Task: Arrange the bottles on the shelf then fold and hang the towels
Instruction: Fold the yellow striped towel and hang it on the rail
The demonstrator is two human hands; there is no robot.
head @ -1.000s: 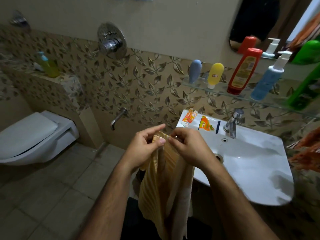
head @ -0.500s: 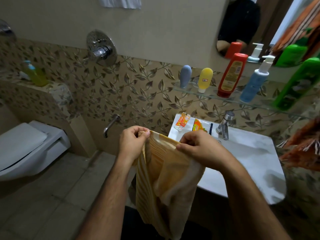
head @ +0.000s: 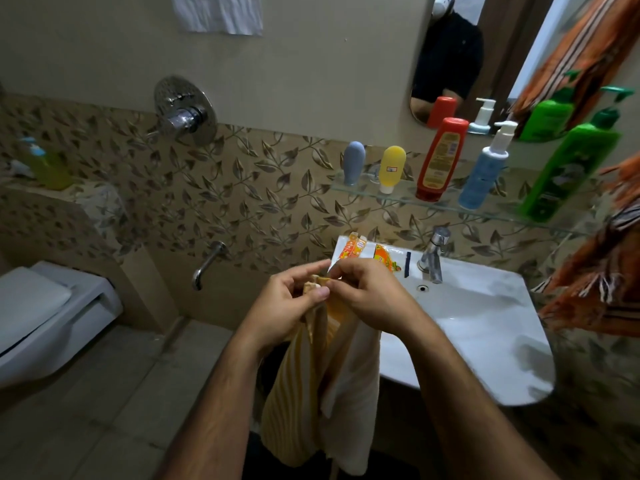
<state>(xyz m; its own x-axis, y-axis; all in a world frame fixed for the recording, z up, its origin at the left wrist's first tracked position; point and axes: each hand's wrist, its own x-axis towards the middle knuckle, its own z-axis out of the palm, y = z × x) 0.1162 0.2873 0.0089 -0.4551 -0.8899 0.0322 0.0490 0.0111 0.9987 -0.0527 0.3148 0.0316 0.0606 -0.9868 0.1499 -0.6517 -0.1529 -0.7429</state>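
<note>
Here, left fingers: the left hand (head: 289, 303) has thumb and forefinger closed in a pinch on the top edge of the yellow-and-cream striped cloth towel (head: 311, 393); the other fingers curl loosely behind it.
Right fingers: the right hand (head: 372, 297) pinches the same top edge, fingers bent inward, its fingertips touching those of the left.
Hand pose: both forearms reach forward from the bottom of the view and the hands meet at chest height, knuckles up, just in front of the near left corner of the white ceramic washbasin (head: 485, 334).
Towel: gathered at the two pinches, it hangs straight down between the forearms, doubled lengthwise, the striped yellow side on the left and the plain cream side on the right.
Shelf: the glass wall shelf (head: 433, 202) above the basin carries a grey tube (head: 353, 162), a yellow tube (head: 391, 168), a red bottle (head: 441, 159), a blue pump bottle (head: 485, 171) and a green pump bottle (head: 571, 168), standing in a row.
Other cloth: an orange striped fringed towel (head: 595, 285) hangs at the right edge.
</note>
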